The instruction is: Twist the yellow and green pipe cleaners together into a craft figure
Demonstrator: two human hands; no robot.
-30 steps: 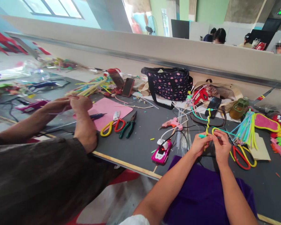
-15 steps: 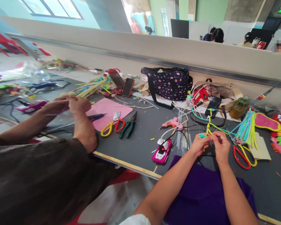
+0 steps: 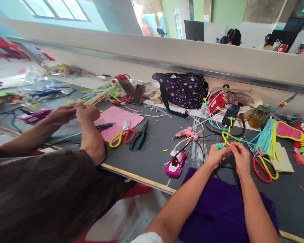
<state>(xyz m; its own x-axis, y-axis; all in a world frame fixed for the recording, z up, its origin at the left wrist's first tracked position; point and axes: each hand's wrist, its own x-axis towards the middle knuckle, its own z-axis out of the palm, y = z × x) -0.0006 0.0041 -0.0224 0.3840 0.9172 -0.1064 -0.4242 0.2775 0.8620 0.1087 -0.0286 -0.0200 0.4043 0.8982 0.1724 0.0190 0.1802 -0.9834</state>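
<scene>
My left hand [image 3: 216, 156] is closed on a yellow pipe cleaner [image 3: 225, 136] that stands up in a loop, with a turquoise piece [image 3: 220, 146] showing by the fingers. My right hand [image 3: 241, 157] pinches a lower part of the same yellow stem, close to the left fingertips; the exact grip is partly hidden. Just beyond lies a phone [image 3: 231, 114] with a cable. A bundle of blue and yellow pipe cleaners [image 3: 268, 136] rests right of my hands, and scissors with red and yellow handles [image 3: 263, 168] lie below it.
A pink glue gun [image 3: 187, 133] and a magenta power strip [image 3: 176, 165] lie left of my arms. Farther left are green-handled pliers [image 3: 139, 136] and a co-worker's hands [image 3: 76, 113]. A dark patterned bag [image 3: 183, 91] and a jar [image 3: 258, 115] stand along the partition.
The yellow stem's upper part has dropped lower and opened into a wider loop. My hands have drawn slightly apart.
</scene>
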